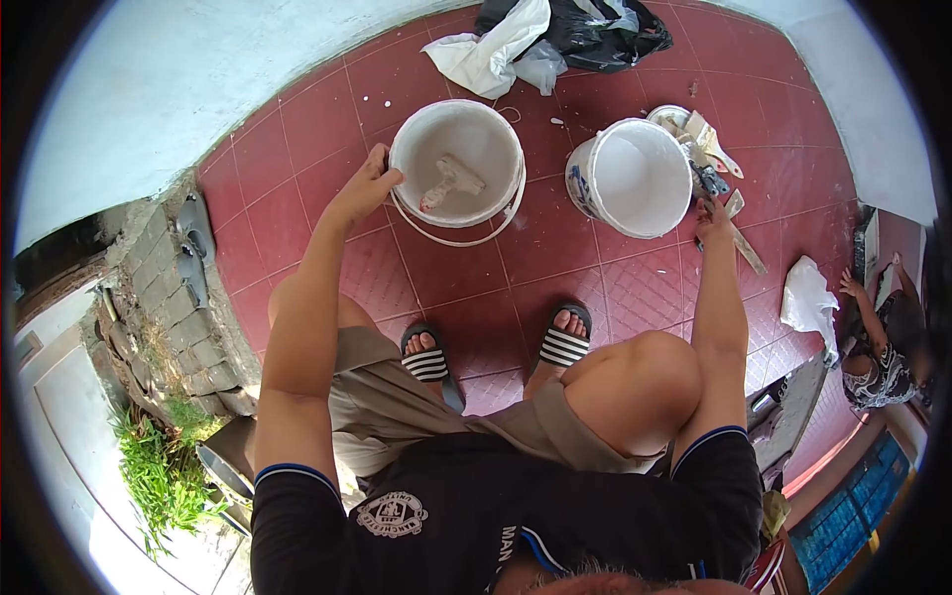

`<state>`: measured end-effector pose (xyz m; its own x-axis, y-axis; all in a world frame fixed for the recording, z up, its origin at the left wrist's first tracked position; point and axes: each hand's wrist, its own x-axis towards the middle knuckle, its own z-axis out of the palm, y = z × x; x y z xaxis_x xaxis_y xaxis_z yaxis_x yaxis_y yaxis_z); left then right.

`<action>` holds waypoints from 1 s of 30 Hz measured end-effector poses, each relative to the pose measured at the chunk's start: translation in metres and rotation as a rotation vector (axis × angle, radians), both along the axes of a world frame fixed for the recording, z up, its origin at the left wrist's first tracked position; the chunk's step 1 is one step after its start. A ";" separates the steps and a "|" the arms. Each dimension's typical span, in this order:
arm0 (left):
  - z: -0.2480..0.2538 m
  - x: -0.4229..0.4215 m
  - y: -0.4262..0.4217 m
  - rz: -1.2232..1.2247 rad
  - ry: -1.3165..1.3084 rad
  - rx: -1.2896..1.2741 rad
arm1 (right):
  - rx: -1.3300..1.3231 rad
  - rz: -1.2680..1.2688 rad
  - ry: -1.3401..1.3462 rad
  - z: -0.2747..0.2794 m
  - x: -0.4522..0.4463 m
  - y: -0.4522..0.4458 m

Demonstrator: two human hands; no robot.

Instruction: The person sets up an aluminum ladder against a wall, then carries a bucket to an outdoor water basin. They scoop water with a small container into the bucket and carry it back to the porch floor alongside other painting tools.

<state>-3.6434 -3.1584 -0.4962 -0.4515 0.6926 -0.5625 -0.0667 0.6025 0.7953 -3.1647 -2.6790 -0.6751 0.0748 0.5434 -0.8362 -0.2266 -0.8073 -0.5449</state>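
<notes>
On the red tiled floor in front of me stand two white buckets. My left hand [369, 186] grips the left rim of the left bucket [407, 149], thumb towards its inside. In that bucket lies a crumpled whitish thing [456, 178] with a reddish end; its wire handle hangs down at the front. The right bucket [635, 183] is white inside, with blue print on its outer side. My right hand [712, 220] is just right of it, fingers bent, at dark-handled tools [709, 181] and a flat scraper-like strip [744, 238]. What its fingers hold is unclear.
A paint-stained brush [712, 144] and a round lid-like piece [670, 115] lie behind the right bucket. Black plastic bags [605, 40] and a white sack [491, 50] are at the back. Another white bag [810, 297] lies right, near another person [878, 347].
</notes>
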 end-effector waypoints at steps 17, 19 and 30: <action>0.093 0.033 0.028 -0.338 0.729 -0.228 | 0.752 0.185 0.118 0.259 -0.064 -0.041; 0.077 0.045 0.028 -0.434 0.827 -0.272 | 0.893 0.335 0.132 0.323 -0.101 -0.073; 0.033 0.043 0.037 -0.567 0.937 -0.296 | 1.031 0.885 0.090 0.392 -0.252 -0.245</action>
<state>-3.6001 -3.1218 -0.4632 -0.4443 0.8273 -0.3438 0.8224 0.5289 0.2098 -3.4165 -2.9237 -0.2832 -0.6548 0.7558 -0.0077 0.0832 0.0620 -0.9946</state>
